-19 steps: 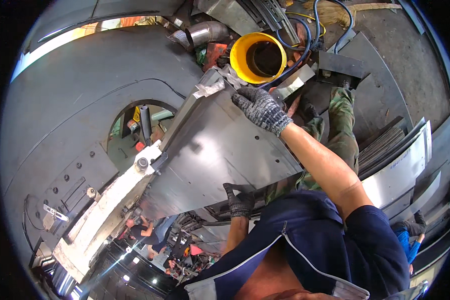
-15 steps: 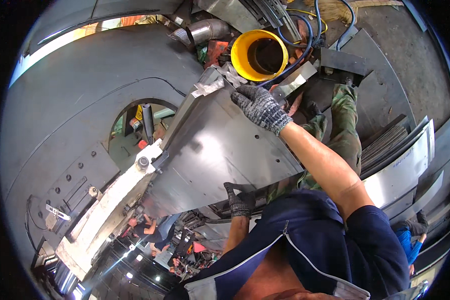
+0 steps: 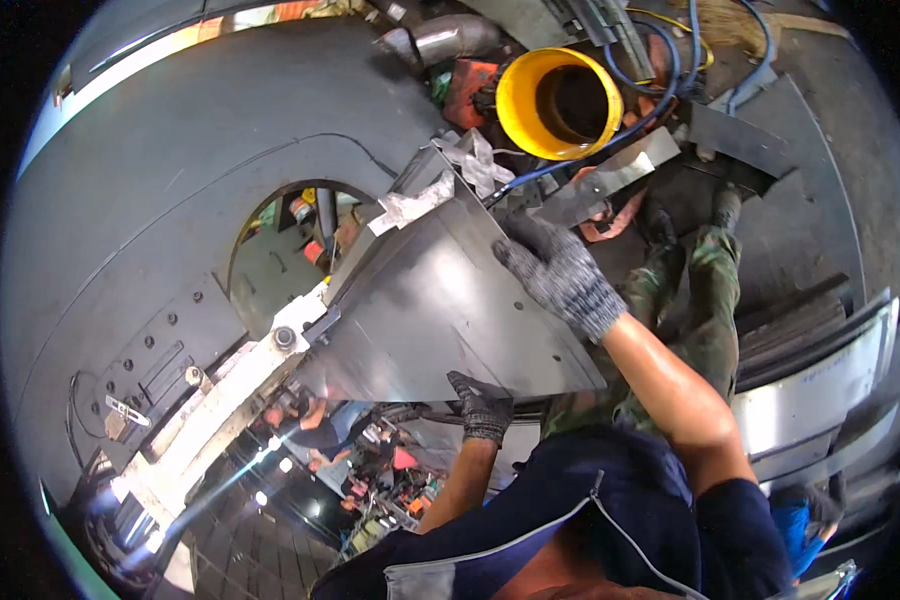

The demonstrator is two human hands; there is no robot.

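Observation:
A grey metal sheet (image 3: 420, 310) with a few small holes lies tilted in front of me, its far end against a machine's pale bar (image 3: 220, 420). My right hand (image 3: 565, 275), in a grey knitted glove, is closed over the sheet's right edge, with the fingertips on its upper face. On the near edge, my left hand (image 3: 484, 408) in a dark glove grips with its digits lying on top; the rest of the grip is hidden under the sheet. A whitish rag-like piece (image 3: 415, 203) lies over the sheet's far corner.
A yellow bucket (image 3: 515, 110) with dark contents stands beyond the sheet, beside blue hoses (image 3: 685, 60). The large grey machine body (image 3: 200, 130) with a round opening fills the left. Stacked metal plates (image 3: 820, 350) lie at right. Other people (image 3: 315, 425) are in the background.
My right hand has slid nearer to me along the sheet's right edge, away from the far corner. My left hand stays at the near edge. The whole view has shifted slightly.

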